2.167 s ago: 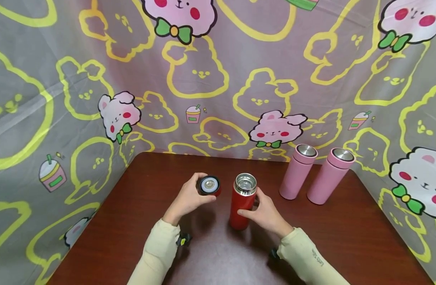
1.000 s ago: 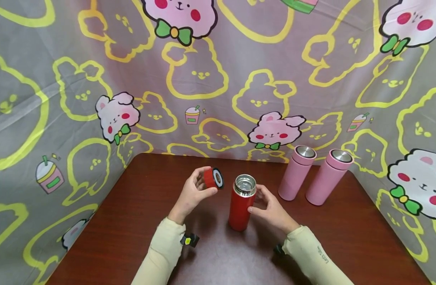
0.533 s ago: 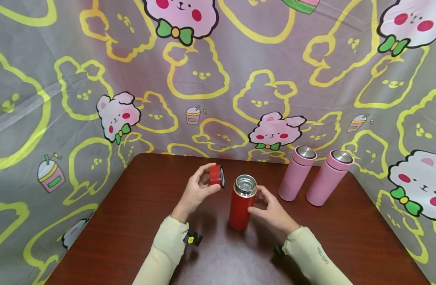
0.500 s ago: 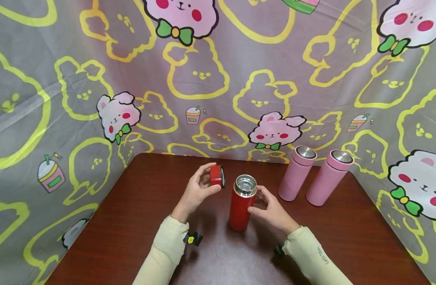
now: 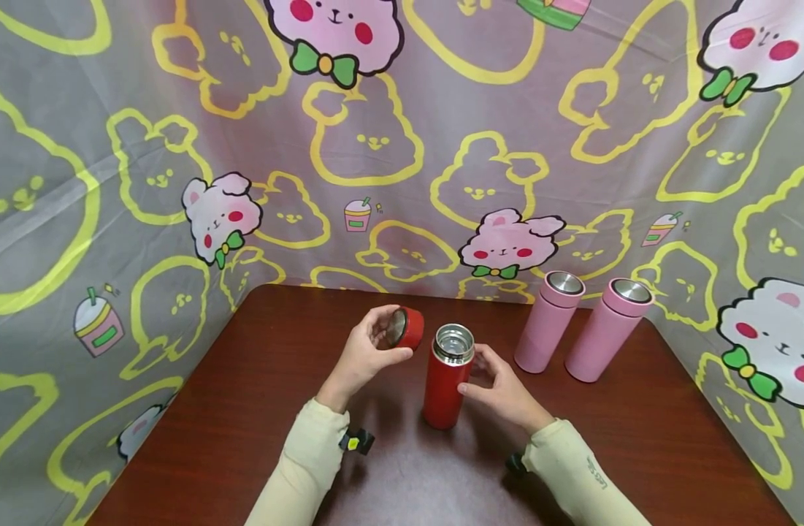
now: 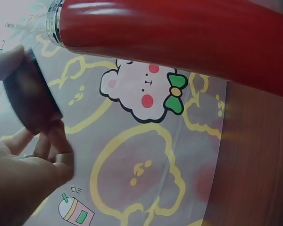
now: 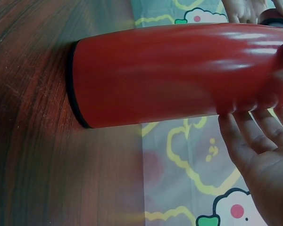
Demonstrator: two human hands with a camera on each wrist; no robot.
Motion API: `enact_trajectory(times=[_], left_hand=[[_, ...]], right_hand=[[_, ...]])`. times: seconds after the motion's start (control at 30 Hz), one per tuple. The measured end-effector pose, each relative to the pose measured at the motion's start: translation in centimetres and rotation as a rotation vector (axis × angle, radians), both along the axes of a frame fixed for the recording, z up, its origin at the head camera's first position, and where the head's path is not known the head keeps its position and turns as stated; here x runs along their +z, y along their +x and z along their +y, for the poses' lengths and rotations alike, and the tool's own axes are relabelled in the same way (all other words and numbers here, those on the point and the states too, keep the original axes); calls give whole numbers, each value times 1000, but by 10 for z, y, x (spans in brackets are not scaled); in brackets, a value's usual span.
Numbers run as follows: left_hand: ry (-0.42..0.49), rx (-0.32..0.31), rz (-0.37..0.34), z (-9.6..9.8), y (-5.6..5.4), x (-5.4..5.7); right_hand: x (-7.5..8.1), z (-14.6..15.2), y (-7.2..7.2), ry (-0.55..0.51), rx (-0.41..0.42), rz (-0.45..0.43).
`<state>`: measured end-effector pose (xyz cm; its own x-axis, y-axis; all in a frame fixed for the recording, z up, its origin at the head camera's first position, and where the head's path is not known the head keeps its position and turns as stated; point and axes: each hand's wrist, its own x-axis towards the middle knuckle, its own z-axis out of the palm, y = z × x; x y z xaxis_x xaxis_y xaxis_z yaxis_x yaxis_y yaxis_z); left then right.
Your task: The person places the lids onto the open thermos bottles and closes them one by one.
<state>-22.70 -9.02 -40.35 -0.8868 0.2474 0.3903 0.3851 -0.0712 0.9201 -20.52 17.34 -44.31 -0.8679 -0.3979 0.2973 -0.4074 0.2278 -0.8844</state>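
Observation:
A red thermos bottle [image 5: 442, 391] stands upright on the table with its steel mouth uncovered. My right hand [image 5: 507, 391] holds its right side; in the right wrist view the fingertips [image 7: 247, 120] touch the bottle wall. Left of the mouth and apart from it, my left hand [image 5: 357, 361] pinches the bottle's red lid [image 5: 412, 329] in the air between thumb and fingers. The lid is tilted, its metal top turned to the left and its inner side out of sight. In the left wrist view the lid [image 6: 30, 92] looks dark and slightly blurred.
Two pink thermos bottles, a left one [image 5: 549, 329] and a right one [image 5: 605, 336], stand lidded at the back right of the brown wooden table [image 5: 244, 416]. A patterned cloth [image 5: 388, 256] hangs behind the table and along its sides.
In my left hand the lid has turned over: its inner side faced up, then right, and now the metal top shows. My right hand has shifted slightly on the bottle, which stays in place.

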Motion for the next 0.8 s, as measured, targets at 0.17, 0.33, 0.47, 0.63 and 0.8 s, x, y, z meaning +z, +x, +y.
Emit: enact_trajectory(times=[0.17, 0.33, 0.47, 0.63, 0.8], left_hand=[[40, -45, 8, 0, 0, 1], [11, -34, 26, 1, 1, 6], [-28, 2, 22, 4, 3, 13], [-56, -9, 33, 8, 5, 21], [-53, -28, 52, 17, 3, 24]], right_hand=[[-2, 1, -2, -6, 6, 15], [-10, 5, -6, -17, 11, 4], [-12, 6, -6, -20, 21, 8], [-12, 6, -6, 4, 9, -26], [-10, 6, -4, 18, 26, -69]])
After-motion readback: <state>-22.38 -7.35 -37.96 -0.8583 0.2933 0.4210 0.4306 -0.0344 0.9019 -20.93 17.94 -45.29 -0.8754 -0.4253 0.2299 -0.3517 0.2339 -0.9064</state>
